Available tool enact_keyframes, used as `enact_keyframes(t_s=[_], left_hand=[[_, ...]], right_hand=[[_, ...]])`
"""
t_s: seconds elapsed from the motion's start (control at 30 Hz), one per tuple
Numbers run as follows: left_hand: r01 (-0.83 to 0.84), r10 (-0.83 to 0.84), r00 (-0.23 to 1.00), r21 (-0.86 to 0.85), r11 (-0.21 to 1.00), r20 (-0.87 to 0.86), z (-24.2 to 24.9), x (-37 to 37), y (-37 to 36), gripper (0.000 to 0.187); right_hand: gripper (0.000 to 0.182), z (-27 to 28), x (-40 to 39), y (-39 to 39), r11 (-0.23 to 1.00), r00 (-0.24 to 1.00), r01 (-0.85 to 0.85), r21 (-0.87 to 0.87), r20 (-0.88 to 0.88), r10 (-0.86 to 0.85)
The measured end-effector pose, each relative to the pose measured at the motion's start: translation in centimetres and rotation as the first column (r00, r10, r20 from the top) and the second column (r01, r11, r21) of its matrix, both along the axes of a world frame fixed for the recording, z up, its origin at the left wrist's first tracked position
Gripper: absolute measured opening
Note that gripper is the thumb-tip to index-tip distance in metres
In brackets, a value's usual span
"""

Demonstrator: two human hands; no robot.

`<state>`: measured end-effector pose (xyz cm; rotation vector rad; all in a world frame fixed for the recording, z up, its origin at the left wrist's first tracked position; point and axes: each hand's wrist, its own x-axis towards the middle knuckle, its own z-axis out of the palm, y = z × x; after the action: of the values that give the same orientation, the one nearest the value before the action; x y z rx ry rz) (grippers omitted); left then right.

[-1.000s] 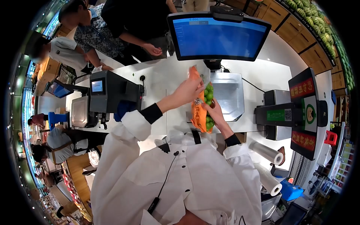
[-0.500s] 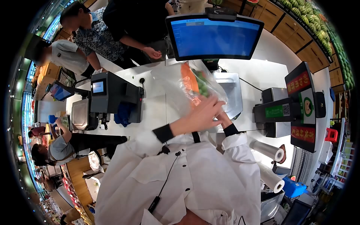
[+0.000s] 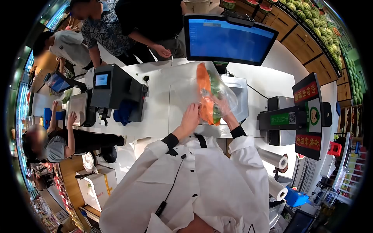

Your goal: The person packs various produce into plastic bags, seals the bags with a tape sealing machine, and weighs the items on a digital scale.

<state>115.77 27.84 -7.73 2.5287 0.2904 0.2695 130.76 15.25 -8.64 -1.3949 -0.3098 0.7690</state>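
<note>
A clear plastic bag [image 3: 231,95] lies over the white counter and the left part of a metal scale plate [image 3: 243,110]. Inside it show a long orange item [image 3: 203,83], whose kind I cannot make out, and green vegetables [image 3: 214,83]. My left hand [image 3: 190,118] is at the bag's near left side, fingers bent together on the plastic beside the orange item. On the near right side, my right hand [image 3: 224,108] grips the bag, its fingers partly veiled by plastic and blurred.
Beyond the bag stands a monitor [image 3: 229,39]. A dark label-printing scale [image 3: 116,89] is at left, and a display stand with a QR code [image 3: 285,118] at right. Plastic rolls [image 3: 274,158] sit near my right sleeve. Several people stand across the counter and at left.
My hands, close together over the bag before, are now apart on its two near sides. The orange item has turned more upright and come nearer to me. The view has shifted slightly.
</note>
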Motion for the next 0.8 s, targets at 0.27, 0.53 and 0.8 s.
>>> enact_keyframes(t_s=[0.27, 0.53, 0.8], left_hand=[[0.068, -0.076, 0.994, -0.092, 0.993, -0.084, 0.6, -1.7, -0.2, 0.024], [0.364, -0.415, 0.905, -0.344, 0.866, -0.088, 6.6, -3.1, -4.5, 0.024], [0.25, -0.58, 0.813, -0.869, 0.426, -0.05, 7.5, -3.4, -8.0, 0.014]], right_hand=[[0.04, -1.2, 1.4, 1.5, 0.99, 0.978, 0.092, -0.103, -0.177, -0.109], [0.044, -0.9, 2.2, 2.4, 0.986, 0.963, 0.131, -0.108, -0.223, -0.152], [0.046, -0.3, 1.2, 4.4, 0.926, 0.902, 0.368, -0.089, -0.208, -0.378]])
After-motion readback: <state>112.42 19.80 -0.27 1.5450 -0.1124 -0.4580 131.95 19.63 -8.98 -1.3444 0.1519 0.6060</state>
